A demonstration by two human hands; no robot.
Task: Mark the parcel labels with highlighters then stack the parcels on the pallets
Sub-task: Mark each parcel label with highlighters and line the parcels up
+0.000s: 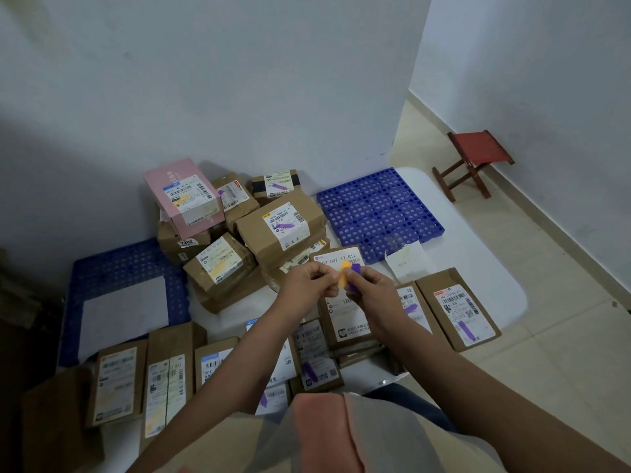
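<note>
My left hand (309,283) and my right hand (367,290) meet above the table's middle. Between them are an orange highlighter (344,273) and a purple highlighter (355,269); my left fingers pinch the orange one, my right hand grips the purple one. Right below lies a flat brown parcel (345,324) with a white label. A heap of brown boxes (280,228) and a pink box (184,196), their labels marked orange or purple, sits behind. One blue pallet (379,213) lies at the back right, another (102,268) at the left.
Flat labelled parcels lie in a row along the near edge (167,384) and at the right (459,307) of the white table (491,268). A white sheet (124,312) covers part of the left pallet. A red stool (474,158) stands by the right wall.
</note>
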